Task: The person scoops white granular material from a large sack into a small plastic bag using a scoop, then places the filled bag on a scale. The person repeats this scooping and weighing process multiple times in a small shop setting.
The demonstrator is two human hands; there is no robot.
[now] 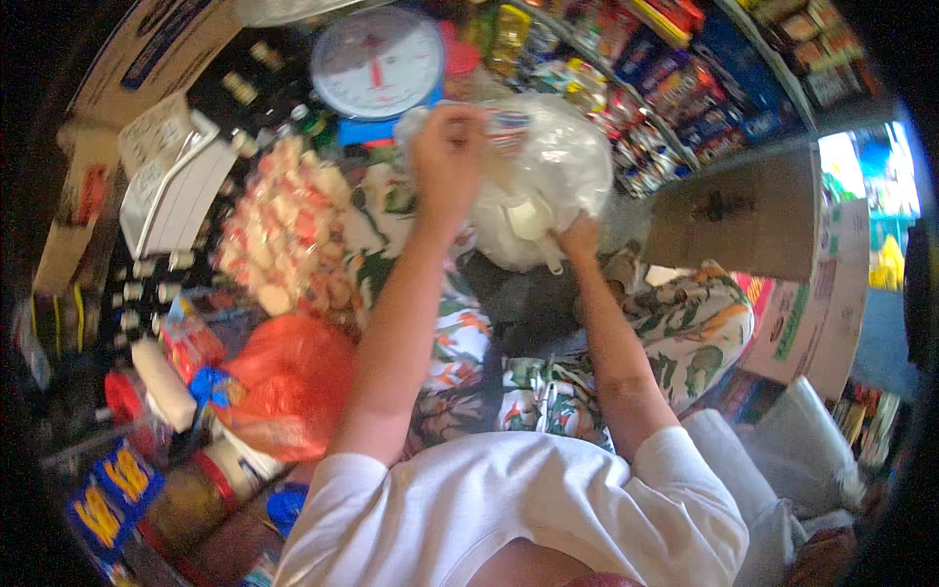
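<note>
A large whitish see-through plastic bag point(577, 147) with pale contents stands in front of me between my knees. My left hand point(450, 152) is over its left side, fingers bent and closed on a thin clear plastic bag point(411, 125). Beside these fingers shows a small blue, red and white print point(507, 124), blurred. At the near side of the large bag, my right hand point(578, 240) is closed by the handle of a white scoop point(529, 219) and seems to grip it. The handle's end sticks out below; motion blur softens the fingertips.
A round dial scale point(378, 63) on a blue base stands beyond my left hand. Several small filled bags point(284, 230) are heaped left, near an orange plastic bag point(293, 382). Snack packets point(675, 88) fill racks at the far right; cardboard boxes point(729, 210) stand at right.
</note>
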